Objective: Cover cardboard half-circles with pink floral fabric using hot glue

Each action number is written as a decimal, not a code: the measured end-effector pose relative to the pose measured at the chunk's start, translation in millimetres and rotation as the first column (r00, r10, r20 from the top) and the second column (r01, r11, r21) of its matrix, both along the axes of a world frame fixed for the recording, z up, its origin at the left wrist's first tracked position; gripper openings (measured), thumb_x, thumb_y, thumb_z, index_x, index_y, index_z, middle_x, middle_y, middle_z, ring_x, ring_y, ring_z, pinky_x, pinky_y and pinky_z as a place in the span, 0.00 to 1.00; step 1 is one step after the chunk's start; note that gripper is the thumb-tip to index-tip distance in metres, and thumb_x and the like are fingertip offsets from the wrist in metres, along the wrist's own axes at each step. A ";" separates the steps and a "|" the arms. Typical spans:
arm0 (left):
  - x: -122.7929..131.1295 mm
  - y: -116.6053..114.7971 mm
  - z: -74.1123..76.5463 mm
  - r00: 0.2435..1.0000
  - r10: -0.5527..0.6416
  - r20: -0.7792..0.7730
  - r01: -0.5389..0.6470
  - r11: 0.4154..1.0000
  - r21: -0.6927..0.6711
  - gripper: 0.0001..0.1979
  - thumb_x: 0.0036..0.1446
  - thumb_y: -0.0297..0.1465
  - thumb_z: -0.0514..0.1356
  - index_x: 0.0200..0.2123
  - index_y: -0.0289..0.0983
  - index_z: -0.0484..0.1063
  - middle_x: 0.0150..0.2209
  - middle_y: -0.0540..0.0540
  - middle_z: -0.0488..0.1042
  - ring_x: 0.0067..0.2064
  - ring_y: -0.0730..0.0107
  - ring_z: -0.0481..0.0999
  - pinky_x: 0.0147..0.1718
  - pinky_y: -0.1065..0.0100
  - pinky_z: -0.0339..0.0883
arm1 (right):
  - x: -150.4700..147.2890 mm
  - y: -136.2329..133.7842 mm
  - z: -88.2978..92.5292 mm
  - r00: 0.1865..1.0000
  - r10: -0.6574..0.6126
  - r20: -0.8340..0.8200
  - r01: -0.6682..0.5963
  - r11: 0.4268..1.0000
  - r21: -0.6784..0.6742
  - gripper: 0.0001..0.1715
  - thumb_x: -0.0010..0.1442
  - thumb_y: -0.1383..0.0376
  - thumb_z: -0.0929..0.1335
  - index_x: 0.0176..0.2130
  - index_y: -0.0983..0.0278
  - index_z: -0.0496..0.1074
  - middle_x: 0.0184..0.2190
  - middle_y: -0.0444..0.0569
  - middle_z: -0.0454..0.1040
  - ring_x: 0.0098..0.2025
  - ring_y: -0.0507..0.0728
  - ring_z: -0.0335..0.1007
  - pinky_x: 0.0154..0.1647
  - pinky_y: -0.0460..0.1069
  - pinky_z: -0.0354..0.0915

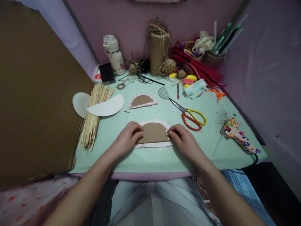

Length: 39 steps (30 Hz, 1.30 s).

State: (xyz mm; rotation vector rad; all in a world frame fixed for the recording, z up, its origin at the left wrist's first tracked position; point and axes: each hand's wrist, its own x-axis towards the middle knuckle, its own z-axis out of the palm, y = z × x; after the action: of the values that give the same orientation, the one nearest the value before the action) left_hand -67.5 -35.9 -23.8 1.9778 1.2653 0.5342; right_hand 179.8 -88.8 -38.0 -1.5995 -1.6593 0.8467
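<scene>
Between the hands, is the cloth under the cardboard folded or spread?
Spread: the cloth shows beyond the cardboard at curved and straight edges; fingers hide parts.

Left hand [132, 133] and right hand [181, 136] pinch, facing inward; bare forearms [95, 180] converge.

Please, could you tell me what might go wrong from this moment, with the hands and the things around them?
The left hand and right hand touch opposite ends of the cardboard half-circle on pale fabric; if it slips, the fabric margin might become uneven. The scissors lie just beyond the right hand, which could bump them. The glue gun lies near the right edge of the table; a pull on its cord might drag it off.
</scene>
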 end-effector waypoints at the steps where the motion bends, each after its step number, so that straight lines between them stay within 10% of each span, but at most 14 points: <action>1: -1.5 0.5 -1.3 0.997 0.073 0.007 -0.073 0.997 0.031 0.05 0.60 0.32 0.55 0.37 0.38 0.69 0.38 0.46 0.68 0.40 0.65 0.70 0.42 0.62 0.65 | 0.1 -0.5 -1.0 0.999 -0.035 -0.016 0.035 0.999 0.007 0.07 0.64 0.64 0.62 0.35 0.61 0.68 0.34 0.48 0.70 0.37 0.57 0.67 0.40 0.52 0.63; 8: 5.9 -8.6 -10.1 0.959 0.147 -0.242 -0.087 0.966 0.244 0.29 0.53 0.40 0.65 0.55 0.37 0.64 0.53 0.38 0.67 0.56 0.49 0.63 0.53 0.51 0.60 | -12.4 1.9 -12.5 0.978 -0.147 0.150 0.121 0.979 0.167 0.13 0.64 0.60 0.64 0.44 0.65 0.70 0.44 0.56 0.67 0.47 0.63 0.64 0.50 0.60 0.63; 15: 8.5 -16.7 -19.5 0.963 0.158 -0.218 -0.089 0.951 0.296 0.27 0.57 0.37 0.63 0.58 0.41 0.61 0.56 0.39 0.67 0.58 0.52 0.64 0.54 0.51 0.59 | -18.7 22.8 -6.3 0.943 -0.089 0.320 0.054 0.992 0.117 0.21 0.58 0.56 0.70 0.45 0.67 0.69 0.49 0.61 0.67 0.51 0.68 0.58 0.52 0.63 0.61; 26: 6.7 -18.8 -23.3 0.973 0.228 0.023 -0.225 0.931 0.288 0.37 0.49 0.38 0.68 0.61 0.42 0.57 0.57 0.39 0.65 0.59 0.52 0.64 0.57 0.49 0.60 | -14.1 30.5 6.1 0.992 -0.080 -0.098 0.063 0.983 -0.171 0.18 0.51 0.59 0.71 0.40 0.59 0.64 0.33 0.44 0.71 0.36 0.58 0.68 0.33 0.51 0.62; 33: 5.0 -18.0 -23.2 0.704 0.435 0.562 -0.514 0.858 -0.020 0.30 0.55 0.40 0.62 0.58 0.42 0.57 0.56 0.38 0.65 0.57 0.62 0.67 0.53 0.58 0.65 | -7.7 32.1 32.2 0.451 -0.228 -0.863 0.073 0.973 -0.219 0.29 0.44 0.56 0.76 0.43 0.58 0.64 0.40 0.44 0.76 0.39 0.56 0.74 0.37 0.49 0.69; 36: 4.9 -9.7 -7.0 0.559 0.470 0.683 -0.284 0.882 -0.375 0.25 0.56 0.49 0.57 0.52 0.40 0.63 0.51 0.40 0.71 0.52 0.62 0.72 0.51 0.59 0.66 | -5.2 29.5 40.4 0.384 -0.234 -0.893 0.013 0.969 -0.248 0.31 0.41 0.58 0.78 0.43 0.58 0.64 0.40 0.43 0.76 0.37 0.54 0.75 0.35 0.47 0.69; 39: 7.3 5.5 13.3 0.619 0.453 0.642 0.202 0.698 -0.687 0.38 0.53 0.62 0.47 0.48 0.35 0.70 0.44 0.37 0.77 0.49 0.52 0.76 0.47 0.54 0.69 | 0.3 24.4 43.2 0.526 -0.152 -0.837 -0.152 0.951 -0.268 0.30 0.42 0.60 0.78 0.43 0.58 0.65 0.38 0.42 0.75 0.34 0.54 0.73 0.31 0.47 0.68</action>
State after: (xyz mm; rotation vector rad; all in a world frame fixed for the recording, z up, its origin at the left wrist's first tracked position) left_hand -60.1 -30.4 -10.6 0.7808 0.8289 0.7326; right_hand 180.1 -64.3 5.3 -1.0182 -0.8030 1.6355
